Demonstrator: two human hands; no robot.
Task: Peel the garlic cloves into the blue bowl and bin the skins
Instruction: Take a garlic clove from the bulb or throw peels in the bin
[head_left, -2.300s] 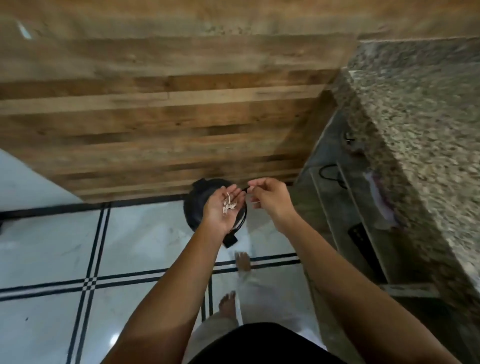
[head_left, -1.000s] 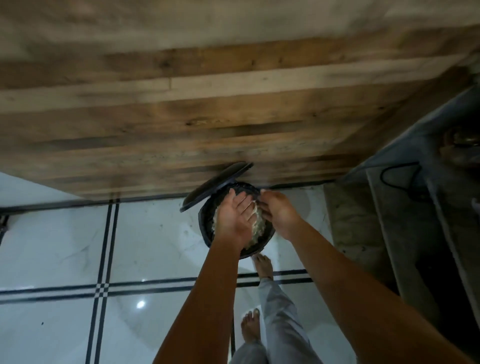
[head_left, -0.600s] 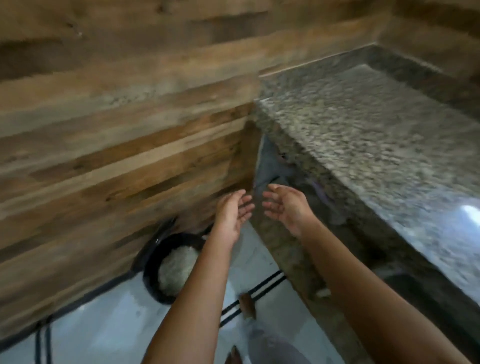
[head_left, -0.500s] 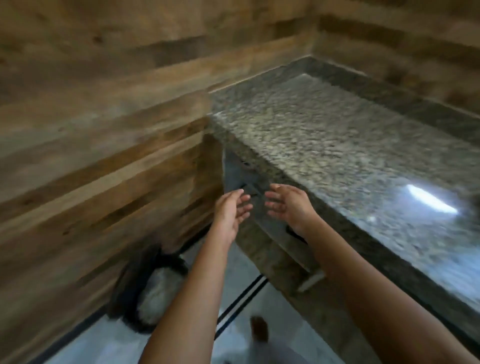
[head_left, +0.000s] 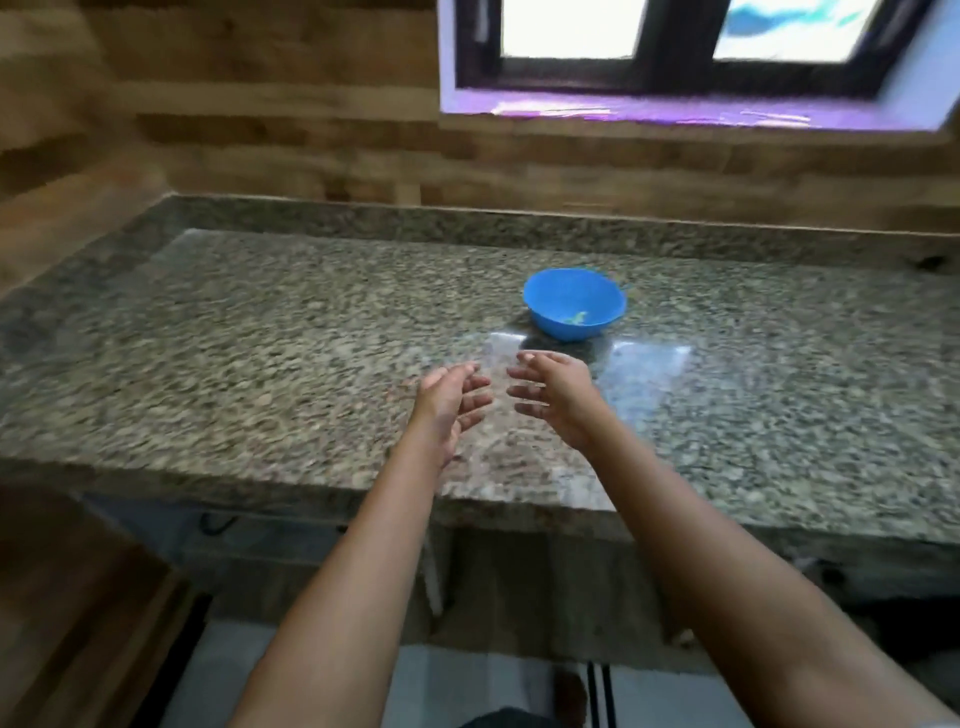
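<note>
The left grip (head_left: 449, 402) and the right grip (head_left: 558, 400) are both slack and empty, fingers loosely spread and palms turned toward each other, just as half a second ago; the skins that lay in the left palm earlier are gone. The black bin that stood on the floor (head_left: 452, 670) below them is out of view now, and the view has swung round to face the worktop (head_left: 260, 338), speckled granite, over whose near part both hover. Behind it runs a wall of wooden planks (head_left: 260, 130) with a dark-framed window (head_left: 675, 67) up right. The blue bowl (head_left: 574, 304) stands on the worktop beyond the right grip, apart from the fingertips, with a small pale bit, too blurred to name, inside.
</note>
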